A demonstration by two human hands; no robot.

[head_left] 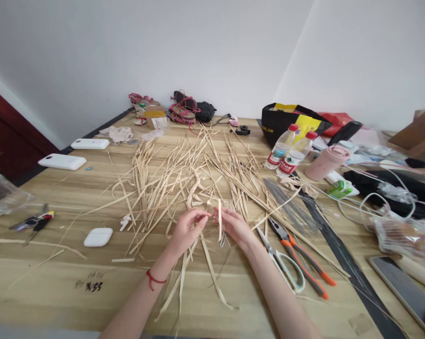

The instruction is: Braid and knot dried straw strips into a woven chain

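My left hand has its thumb and index finger closed in a pinch; what lies between the tips is too small to make out. Close beside it, my right hand is closed around a short, pale flat plant strip that stands upright before its fingers. Below that strip hangs a thin wire loop. Just beyond my hands lies a curved woven piece wrapped in the same strips. Many loose long strips spread over the table around it, and several reach towards me beneath my hands.
Right of my right arm lie scissors and orange-handled pliers, with thin grey wires behind. Farther right stand two bottles, a pink cup and a black bag. A white earphone case and small tools are left.
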